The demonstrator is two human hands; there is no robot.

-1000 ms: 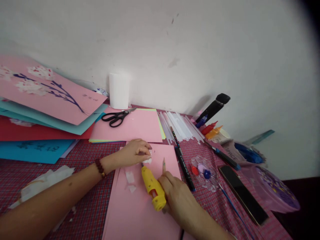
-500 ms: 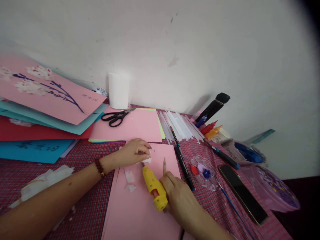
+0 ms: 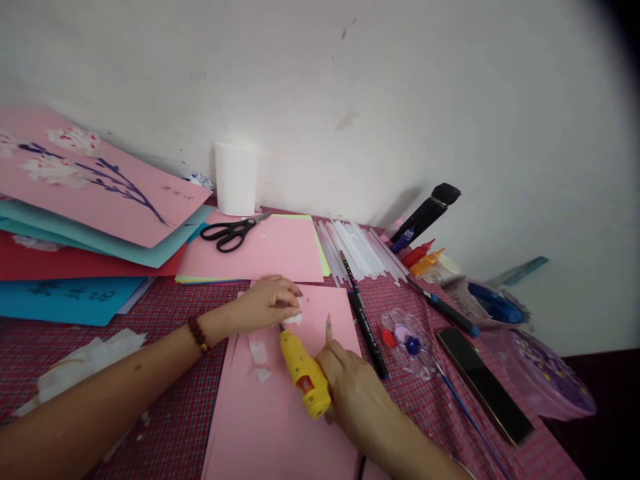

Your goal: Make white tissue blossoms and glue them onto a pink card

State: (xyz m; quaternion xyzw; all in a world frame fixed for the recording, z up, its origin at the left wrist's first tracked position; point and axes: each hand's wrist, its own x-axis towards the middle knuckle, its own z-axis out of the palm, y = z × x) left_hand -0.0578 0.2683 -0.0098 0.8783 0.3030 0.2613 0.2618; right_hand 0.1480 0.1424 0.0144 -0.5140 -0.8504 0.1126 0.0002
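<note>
My left hand (image 3: 267,303), a beaded bracelet at its wrist, rests on the upper part of a pink paper sheet (image 3: 270,427). Its fingers are closed on a small white tissue paper piece (image 3: 294,319), partly hidden beneath them. A yellow glue gun (image 3: 305,373) is gripped in my right hand (image 3: 350,383), its nozzle just below the left fingers. From between the right fingers a pencil (image 3: 329,328) also sticks up. Two loose white paper scraps (image 3: 259,352) lie on the sheet left of the gun.
Black scissors (image 3: 230,235) lie on stacked coloured paper behind. Glue sticks (image 3: 357,248), a black marker (image 3: 367,333), a paint palette (image 3: 407,340) and a phone (image 3: 483,387) are to the right. Finished flower cards (image 3: 120,200) and crumpled tissue (image 3: 90,360) sit left.
The glue gun has shifted slightly left, its nozzle closer under my left hand. My left hand keeps nearly the same place on the sheet.
</note>
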